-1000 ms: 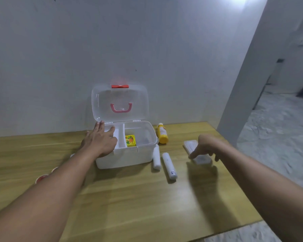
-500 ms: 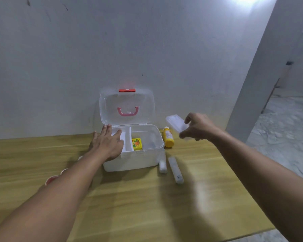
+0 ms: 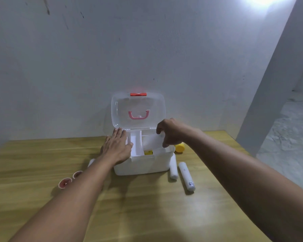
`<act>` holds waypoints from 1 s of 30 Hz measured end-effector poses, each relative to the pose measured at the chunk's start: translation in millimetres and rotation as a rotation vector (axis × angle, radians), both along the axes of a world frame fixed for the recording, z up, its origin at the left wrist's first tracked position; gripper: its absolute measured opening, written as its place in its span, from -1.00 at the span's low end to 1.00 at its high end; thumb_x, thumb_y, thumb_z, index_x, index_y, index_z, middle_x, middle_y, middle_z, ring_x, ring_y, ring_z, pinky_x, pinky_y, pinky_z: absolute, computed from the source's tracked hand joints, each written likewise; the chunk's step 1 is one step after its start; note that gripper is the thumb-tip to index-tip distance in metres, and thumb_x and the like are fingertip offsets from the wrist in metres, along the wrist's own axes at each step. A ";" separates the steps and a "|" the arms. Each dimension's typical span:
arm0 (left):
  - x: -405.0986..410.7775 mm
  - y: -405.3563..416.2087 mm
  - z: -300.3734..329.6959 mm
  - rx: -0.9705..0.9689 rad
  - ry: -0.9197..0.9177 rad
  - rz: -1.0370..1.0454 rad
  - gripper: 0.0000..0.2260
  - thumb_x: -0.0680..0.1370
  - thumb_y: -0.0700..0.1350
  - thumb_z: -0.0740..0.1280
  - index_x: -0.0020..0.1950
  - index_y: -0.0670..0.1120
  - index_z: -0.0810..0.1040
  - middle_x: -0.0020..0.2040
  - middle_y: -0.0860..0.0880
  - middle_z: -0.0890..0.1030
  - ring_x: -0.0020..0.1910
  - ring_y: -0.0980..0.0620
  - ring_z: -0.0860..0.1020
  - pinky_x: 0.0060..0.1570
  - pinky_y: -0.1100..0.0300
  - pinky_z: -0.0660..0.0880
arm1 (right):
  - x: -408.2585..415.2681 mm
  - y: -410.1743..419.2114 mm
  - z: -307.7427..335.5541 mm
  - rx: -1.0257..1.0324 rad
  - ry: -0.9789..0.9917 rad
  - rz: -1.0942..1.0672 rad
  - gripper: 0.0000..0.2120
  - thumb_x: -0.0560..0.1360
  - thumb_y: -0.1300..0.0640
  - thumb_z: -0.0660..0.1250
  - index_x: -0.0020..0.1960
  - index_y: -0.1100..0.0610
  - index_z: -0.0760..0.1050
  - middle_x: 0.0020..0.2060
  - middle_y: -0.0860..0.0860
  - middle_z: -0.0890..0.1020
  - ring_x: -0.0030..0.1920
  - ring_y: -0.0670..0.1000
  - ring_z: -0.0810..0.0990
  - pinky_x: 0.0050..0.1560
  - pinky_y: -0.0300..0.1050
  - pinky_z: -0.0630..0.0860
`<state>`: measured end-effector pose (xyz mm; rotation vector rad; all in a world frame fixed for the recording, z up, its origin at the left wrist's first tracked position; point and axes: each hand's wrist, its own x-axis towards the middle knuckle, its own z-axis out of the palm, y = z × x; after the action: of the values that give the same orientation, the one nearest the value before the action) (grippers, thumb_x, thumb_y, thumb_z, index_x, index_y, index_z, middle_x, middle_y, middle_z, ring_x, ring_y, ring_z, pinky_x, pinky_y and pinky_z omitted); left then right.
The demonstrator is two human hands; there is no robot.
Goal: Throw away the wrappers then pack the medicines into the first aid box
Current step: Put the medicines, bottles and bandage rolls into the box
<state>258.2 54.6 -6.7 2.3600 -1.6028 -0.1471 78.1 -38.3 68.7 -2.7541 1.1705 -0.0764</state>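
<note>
The white first aid box (image 3: 142, 165) stands open against the wall, its clear lid (image 3: 138, 109) upright with a pink handle. My left hand (image 3: 116, 147) lies flat with straight fingers on the box's left rim. My right hand (image 3: 171, 132) hovers over the right compartment and pinches a flat translucent white case (image 3: 153, 141), tilted down into the box. A small yellow packet (image 3: 148, 152) lies inside. Two white tubes (image 3: 173, 165) (image 3: 186, 175) lie on the table right of the box. A yellow bottle (image 3: 179, 147) shows behind my right wrist.
Two small red-rimmed cups (image 3: 65, 182) (image 3: 77, 174) sit on the wooden table (image 3: 147, 206) left of my left forearm, and a white item (image 3: 91, 162) peeks out behind that arm. A grey wall is close behind the box. The table's right edge drops to a concrete floor (image 3: 287, 137).
My right hand picked the translucent case up from the table at the right, carried it left over the yellow bottle and now lowers it into the box. My left hand stayed on the rim.
</note>
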 end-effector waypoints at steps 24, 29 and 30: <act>4.9 2.1 4.2 -0.019 0.119 -0.113 -0.33 0.54 0.17 0.20 0.56 -0.01 0.00 0.58 -0.01 -0.14 0.55 0.05 -0.20 0.49 -0.05 -0.09 | 15.1 -8.8 -38.1 0.013 0.030 0.062 -0.38 0.32 0.15 0.55 0.32 0.20 0.45 0.23 0.18 0.56 0.20 0.19 0.52 0.17 0.00 0.52; 14.8 11.2 4.4 -0.050 0.165 -0.134 0.01 0.32 0.44 0.25 0.56 -0.07 -0.04 0.58 0.02 -0.18 0.53 0.09 -0.27 0.49 0.02 -0.10 | 13.4 -7.4 -39.0 0.032 -0.006 0.057 -0.39 0.34 0.16 0.53 0.34 0.19 0.44 0.23 0.17 0.56 0.20 0.18 0.53 0.16 -0.03 0.51; 13.7 12.6 2.6 -0.068 0.144 -0.124 0.09 0.25 0.53 0.16 0.56 -0.09 -0.06 0.57 0.01 -0.20 0.52 0.08 -0.28 0.49 0.02 -0.10 | 13.2 -6.6 -38.8 0.031 -0.009 0.058 -0.40 0.34 0.16 0.53 0.34 0.20 0.45 0.23 0.17 0.56 0.20 0.18 0.53 0.17 -0.02 0.52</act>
<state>271.9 67.2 -4.1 2.1478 -1.6577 -0.2778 91.3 -44.9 29.9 -2.7558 1.0794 -0.0635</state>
